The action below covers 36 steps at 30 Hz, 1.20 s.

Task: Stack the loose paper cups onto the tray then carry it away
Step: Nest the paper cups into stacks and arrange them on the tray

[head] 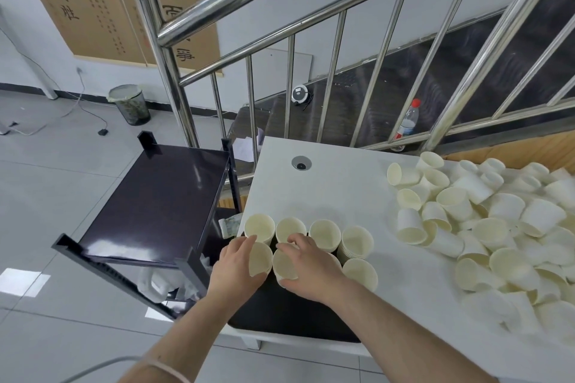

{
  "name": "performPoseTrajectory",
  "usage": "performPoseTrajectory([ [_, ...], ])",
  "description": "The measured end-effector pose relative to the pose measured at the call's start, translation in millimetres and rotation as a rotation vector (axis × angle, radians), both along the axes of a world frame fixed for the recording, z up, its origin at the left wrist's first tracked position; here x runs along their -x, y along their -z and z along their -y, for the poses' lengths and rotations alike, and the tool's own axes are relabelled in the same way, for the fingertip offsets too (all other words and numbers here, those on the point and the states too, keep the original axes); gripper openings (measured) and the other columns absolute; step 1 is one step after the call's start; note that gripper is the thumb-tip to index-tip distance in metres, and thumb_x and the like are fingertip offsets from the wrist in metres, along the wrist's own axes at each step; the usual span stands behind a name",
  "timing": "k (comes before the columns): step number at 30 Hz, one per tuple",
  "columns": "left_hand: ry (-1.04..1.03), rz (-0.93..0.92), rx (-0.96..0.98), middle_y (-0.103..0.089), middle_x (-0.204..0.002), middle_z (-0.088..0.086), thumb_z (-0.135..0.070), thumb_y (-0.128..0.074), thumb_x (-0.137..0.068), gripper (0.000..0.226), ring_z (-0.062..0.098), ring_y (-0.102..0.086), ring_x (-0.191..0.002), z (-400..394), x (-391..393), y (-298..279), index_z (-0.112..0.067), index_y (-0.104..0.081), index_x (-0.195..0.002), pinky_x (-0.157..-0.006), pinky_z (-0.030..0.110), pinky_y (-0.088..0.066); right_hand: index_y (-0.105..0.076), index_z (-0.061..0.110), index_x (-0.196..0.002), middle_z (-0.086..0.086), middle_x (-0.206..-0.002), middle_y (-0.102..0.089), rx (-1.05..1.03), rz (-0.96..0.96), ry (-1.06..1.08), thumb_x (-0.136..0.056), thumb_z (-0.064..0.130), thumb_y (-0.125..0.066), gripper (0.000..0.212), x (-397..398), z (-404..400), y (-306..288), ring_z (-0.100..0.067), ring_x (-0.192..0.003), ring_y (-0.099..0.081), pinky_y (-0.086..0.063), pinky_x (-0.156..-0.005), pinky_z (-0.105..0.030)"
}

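Note:
A black tray (280, 317) lies at the near left corner of the white table (336, 183). Several cream paper cup stacks (325, 235) stand upright on its far half, in two rows. My left hand (236, 264) curls round the front-left cup stack (259, 258). My right hand (308, 267) grips the cup stack (284, 264) beside it, fingers over the rim. A big heap of loose paper cups (497, 227) covers the right side of the table, most lying on their sides.
A dark shelf cart (155, 205) stands left of the table, close to the tray. A steel stair railing (255, 9) runs behind the table, with a water bottle (408, 120) beyond it. A bin (130, 104) and cables lie on the tiled floor at left.

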<state>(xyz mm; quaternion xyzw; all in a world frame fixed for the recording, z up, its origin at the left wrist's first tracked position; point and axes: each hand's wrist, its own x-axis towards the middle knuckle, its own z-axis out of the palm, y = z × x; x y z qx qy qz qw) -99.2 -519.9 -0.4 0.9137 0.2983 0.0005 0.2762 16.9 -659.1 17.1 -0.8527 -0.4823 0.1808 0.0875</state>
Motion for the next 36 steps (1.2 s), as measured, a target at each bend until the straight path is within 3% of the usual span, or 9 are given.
performPoseTrajectory([
  [11, -0.003, -0.030, -0.022, -0.042, -0.139, -0.010, -0.038, -0.070, -0.081, 0.067, 0.015, -0.042, -0.124, -4.8, -0.7, 9.9, -0.027, -0.039, -0.140, -0.095, 0.033, -0.046, -0.042, 0.024, -0.140, 0.002, -0.139, -0.035, 0.024, 0.019, 0.005, -0.087, 0.025, -0.063, 0.057, -2.3, -2.2, 11.9, -0.020, -0.128, -0.038, -0.044, -0.096, -0.037],
  [18, 0.007, 0.004, -0.107, -0.035, -0.146, -0.004, -0.042, -0.063, -0.084, 0.065, 0.021, -0.029, -0.135, 5.2, -8.0, 1.8, -0.027, -0.038, -0.142, -0.104, 0.041, -0.034, -0.042, 0.024, -0.141, 0.004, -0.146, -0.030, -0.037, -0.008, 0.043, -0.086, 0.030, -0.064, 0.060, -4.2, 10.2, 4.6, -0.017, -0.135, -0.030, -0.048, -0.091, -0.038],
  [24, 0.070, 0.147, -0.120, -0.039, -0.144, -0.005, -0.035, -0.062, -0.086, 0.056, 0.020, -0.035, -0.133, 38.9, -43.2, -17.3, -0.026, -0.044, -0.138, -0.103, 0.036, -0.036, -0.039, 0.025, -0.145, 0.007, -0.150, -0.026, -0.088, 0.001, 0.117, -0.091, 0.025, -0.054, 0.056, -31.7, 52.8, -12.3, -0.014, -0.139, -0.026, -0.042, -0.101, -0.030],
  [28, 0.143, 0.210, -0.087, -0.042, -0.139, -0.003, -0.034, -0.066, -0.084, 0.055, 0.023, -0.038, -0.131, 73.1, -72.9, -23.3, -0.025, -0.047, -0.136, -0.104, 0.038, -0.037, -0.037, 0.025, -0.145, 0.007, -0.147, -0.028, -0.090, 0.049, 0.158, -0.090, 0.027, -0.055, 0.058, -61.6, 99.5, -20.6, -0.014, -0.135, -0.030, -0.045, -0.095, -0.029],
  [36, 0.201, 0.177, -0.060, -0.040, -0.140, -0.005, -0.032, -0.061, -0.086, 0.054, 0.020, -0.040, -0.129, 162.9, -140.7, -29.0, -0.026, -0.045, -0.137, -0.101, 0.032, -0.037, -0.036, 0.025, -0.145, 0.008, -0.145, -0.028, -0.082, 0.091, 0.213, -0.091, 0.032, -0.057, 0.059, -127.9, 202.6, -29.6, -0.012, -0.132, -0.032, -0.043, -0.096, -0.027],
])
